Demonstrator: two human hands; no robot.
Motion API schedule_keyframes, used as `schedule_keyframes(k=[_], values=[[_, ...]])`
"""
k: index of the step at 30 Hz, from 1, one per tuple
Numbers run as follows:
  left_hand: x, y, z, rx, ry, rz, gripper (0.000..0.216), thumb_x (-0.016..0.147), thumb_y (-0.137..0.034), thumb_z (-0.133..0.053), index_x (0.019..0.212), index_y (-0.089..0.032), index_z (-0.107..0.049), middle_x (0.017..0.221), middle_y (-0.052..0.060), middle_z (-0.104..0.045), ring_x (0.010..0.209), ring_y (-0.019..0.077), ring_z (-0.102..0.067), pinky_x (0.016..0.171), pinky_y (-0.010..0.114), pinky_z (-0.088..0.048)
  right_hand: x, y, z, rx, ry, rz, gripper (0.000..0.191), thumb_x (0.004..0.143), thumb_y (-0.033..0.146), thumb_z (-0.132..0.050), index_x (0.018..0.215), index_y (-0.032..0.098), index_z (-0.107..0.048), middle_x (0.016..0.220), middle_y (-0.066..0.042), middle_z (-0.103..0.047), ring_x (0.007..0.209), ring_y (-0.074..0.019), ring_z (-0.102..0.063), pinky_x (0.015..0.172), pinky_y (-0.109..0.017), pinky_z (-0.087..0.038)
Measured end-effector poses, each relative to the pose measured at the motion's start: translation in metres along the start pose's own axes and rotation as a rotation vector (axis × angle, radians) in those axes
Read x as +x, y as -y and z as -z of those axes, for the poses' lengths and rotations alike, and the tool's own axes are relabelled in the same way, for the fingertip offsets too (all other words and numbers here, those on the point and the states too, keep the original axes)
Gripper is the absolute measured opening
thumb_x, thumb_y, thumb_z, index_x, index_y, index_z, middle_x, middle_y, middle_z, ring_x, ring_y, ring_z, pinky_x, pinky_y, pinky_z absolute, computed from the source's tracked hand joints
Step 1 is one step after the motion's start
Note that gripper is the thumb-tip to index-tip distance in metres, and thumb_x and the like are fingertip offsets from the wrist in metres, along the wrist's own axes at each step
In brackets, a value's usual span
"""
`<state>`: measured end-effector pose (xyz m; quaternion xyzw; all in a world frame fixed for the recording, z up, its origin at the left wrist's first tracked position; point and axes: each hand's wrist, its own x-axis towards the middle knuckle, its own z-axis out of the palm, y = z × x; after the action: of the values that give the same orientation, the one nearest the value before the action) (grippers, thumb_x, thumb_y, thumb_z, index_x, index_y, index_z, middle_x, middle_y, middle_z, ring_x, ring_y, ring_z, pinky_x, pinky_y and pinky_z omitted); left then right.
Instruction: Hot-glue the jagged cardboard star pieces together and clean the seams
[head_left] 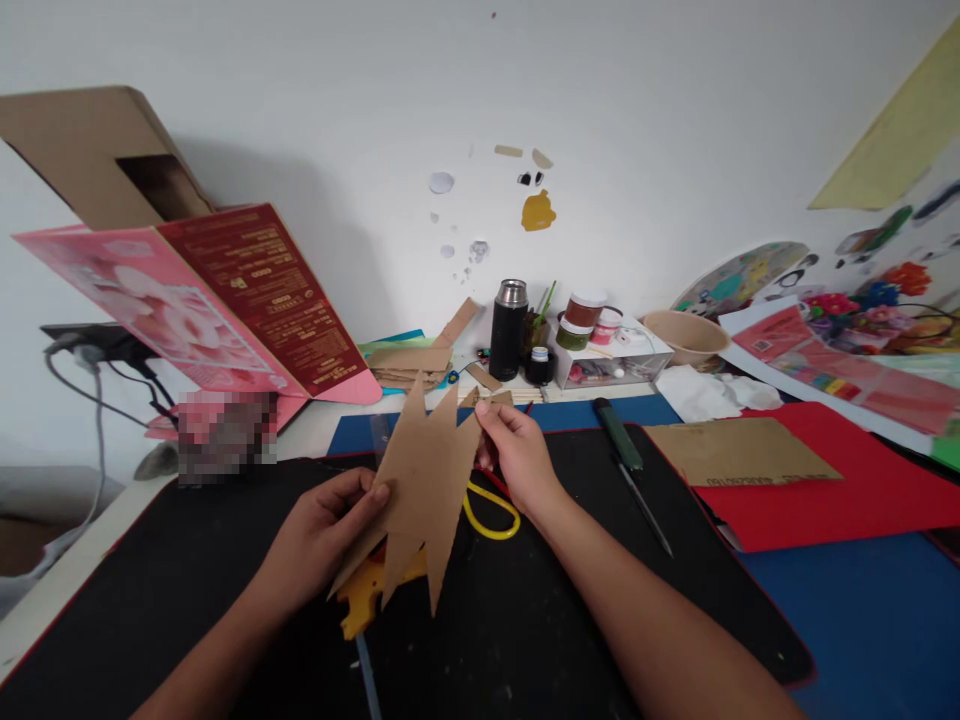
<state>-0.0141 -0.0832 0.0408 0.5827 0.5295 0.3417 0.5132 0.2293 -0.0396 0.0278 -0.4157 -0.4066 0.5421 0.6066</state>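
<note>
Between my hands is a piece of brown cardboard (pixel 424 465) cut with pointed spikes at its top and bottom. My left hand (pixel 330 520) pinches its left edge, thumb on the front. At the upper right spike, my right hand (pixel 516 445) holds the cardboard between thumb and fingers. Behind it on the black mat lie scissors with a yellow handle (pixel 495 532), their blades hidden. Below the cardboard sits a yellow tool (pixel 366 595), partly covered, possibly a glue gun, with a blue-grey strip (pixel 367 675) running down from it.
A green utility knife (pixel 621 437) lies on the black mat (pixel 600 600), right of my hand. Further right, a cardboard sheet (pixel 750 450) rests on red paper (pixel 840 515). A black flask (pixel 509 335), paint jars (pixel 581 320) and a bowl (pixel 686 338) stand at the back. A pink box (pixel 202 300) leans left.
</note>
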Motion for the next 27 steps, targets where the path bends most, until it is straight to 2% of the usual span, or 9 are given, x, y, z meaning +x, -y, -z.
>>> schedule_keyframes(k=[9,20,27], values=[[0.0001,-0.0030,0.0001,-0.037,-0.012,0.064,0.061,0.073,-0.079,-0.080,0.072,-0.021,-0.064,0.065,0.000,-0.063,0.056,0.0140,-0.054,0.048,0.021,-0.042,0.0058,0.0034,0.0047,0.076,-0.086,-0.043,0.051,0.077,0.065,-0.084,0.068,0.021,-0.061,0.058,0.004,-0.058,0.041,-0.0072,-0.043,0.039,-0.022,-0.029],[0.0013,0.0002,0.0029,0.005,0.024,0.036,0.060,0.077,-0.080,-0.077,0.074,-0.021,-0.064,0.066,0.000,-0.063,0.057,0.0142,-0.054,0.050,0.021,-0.042,0.0057,0.0041,0.0065,0.074,-0.086,-0.061,0.047,0.079,0.060,-0.084,0.067,0.021,-0.060,0.057,0.005,-0.057,0.041,-0.0072,-0.042,0.040,-0.022,-0.028],[0.0013,0.0033,0.0043,-0.005,0.025,0.056,0.060,0.079,-0.080,-0.076,0.076,-0.021,-0.063,0.068,0.001,-0.065,0.059,0.0152,-0.057,0.051,0.021,-0.043,0.0072,0.0029,0.0078,0.110,-0.078,-0.098,0.042,0.077,0.057,-0.084,0.074,0.021,-0.064,0.059,0.005,-0.059,0.042,-0.0071,-0.042,0.041,-0.021,-0.028]])
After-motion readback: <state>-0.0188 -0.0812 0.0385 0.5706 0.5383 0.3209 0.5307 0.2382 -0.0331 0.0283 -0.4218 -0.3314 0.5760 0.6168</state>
